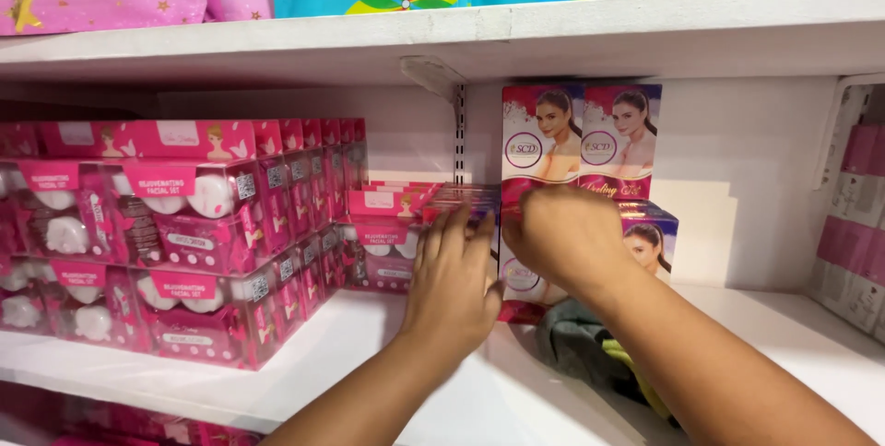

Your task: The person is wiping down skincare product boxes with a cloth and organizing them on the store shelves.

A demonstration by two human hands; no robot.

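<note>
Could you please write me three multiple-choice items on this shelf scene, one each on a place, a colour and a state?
1. Where does the stack of pink clear-fronted boxed sets stand?
A. left part of the white shelf
B. on the floor
C. on the shelf above

2. What colour is the crumpled cloth lying on the shelf?
A. bright red
B. grey with yellow-green
C. white

3. How is the left hand placed?
A. hanging away from the shelf
B. closed in a fist round the cloth
C. fingers spread against a small pink box

Answers: 1 A, the stack fills the shelf's left side. 2 B, grey folds with a yellow-green edge show beneath the right hand. 3 C, its fingers lie flat on the box.
</note>
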